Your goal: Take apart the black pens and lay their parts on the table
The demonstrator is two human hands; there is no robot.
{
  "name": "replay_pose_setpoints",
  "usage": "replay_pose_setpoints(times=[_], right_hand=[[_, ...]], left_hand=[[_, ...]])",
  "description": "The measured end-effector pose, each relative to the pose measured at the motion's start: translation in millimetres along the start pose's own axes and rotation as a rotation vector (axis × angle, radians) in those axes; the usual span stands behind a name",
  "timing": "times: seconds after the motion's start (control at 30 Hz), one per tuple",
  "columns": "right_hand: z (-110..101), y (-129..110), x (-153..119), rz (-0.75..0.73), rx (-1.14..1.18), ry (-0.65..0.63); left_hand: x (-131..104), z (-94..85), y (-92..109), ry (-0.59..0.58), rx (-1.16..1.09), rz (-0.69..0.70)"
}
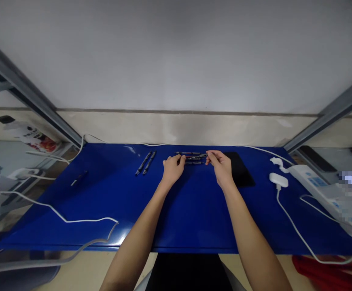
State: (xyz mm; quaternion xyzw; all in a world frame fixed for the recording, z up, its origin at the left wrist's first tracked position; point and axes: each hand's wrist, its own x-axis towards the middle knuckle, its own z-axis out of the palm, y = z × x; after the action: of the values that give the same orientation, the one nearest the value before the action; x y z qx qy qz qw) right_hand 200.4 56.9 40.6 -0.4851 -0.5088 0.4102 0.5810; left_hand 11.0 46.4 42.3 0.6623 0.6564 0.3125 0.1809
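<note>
On the blue desk, several dark pens [193,163] lie side by side, roughly crosswise, between my hands. Slightly tilted over this group is a pen [199,156] with a light metal-looking part. My right hand [221,166] is closed, pinching its right end between thumb and fingers. At the other end my left hand [172,167] is closed too, thumb and index finger on the pen; its fingertips partly hide the pens' left ends. Left of my hands lie two separate pens, a slanted pen [143,163] and a second pen [149,163] parallel to it.
A black flat pad [239,171] lies beside my right hand. Farther right are a white charger case [278,180] and a white power strip [312,182] with cables. On the left are a dark pen-like item [79,178], a white cable [81,220] and a bottle [30,133]. A wall closes the back.
</note>
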Motion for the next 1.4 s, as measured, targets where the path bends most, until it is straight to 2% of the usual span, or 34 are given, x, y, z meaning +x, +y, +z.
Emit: replay_pose_setpoints(times=[0.3,0.43,0.57,0.7,0.83,1.03,1.23,1.4], right_hand=[[2,2,0,-0.007,0.038,-0.002],[7,5,-3,0.028,0.004,-0.131],[11,7,-6,0.031,-0.114,-0.247],[9,3,-7,-0.014,-0.323,-0.246],[6,-4,-9,-0.022,-0.519,-0.19],[7,-6,-10,-0.096,-0.449,-0.229],[5,-8,-11,-0.051,-0.619,-0.239],[8,-8,-13,-0.115,-0.519,-0.29]], left_hand=[[0,1.1,-1,-0.016,-0.004,-0.004],[-3,4.1,2,-0.032,0.02,0.074],[-8,7.7,6,-0.072,0.003,0.136],[-12,7.3,9,-0.131,-0.052,0.18],[-14,5.4,11,-0.186,-0.051,0.25],[-11,6.4,9,-0.163,-0.06,0.228],[-11,4.5,11,-0.19,-0.09,0.222],[-7,5.2,6,-0.152,-0.045,0.168]])
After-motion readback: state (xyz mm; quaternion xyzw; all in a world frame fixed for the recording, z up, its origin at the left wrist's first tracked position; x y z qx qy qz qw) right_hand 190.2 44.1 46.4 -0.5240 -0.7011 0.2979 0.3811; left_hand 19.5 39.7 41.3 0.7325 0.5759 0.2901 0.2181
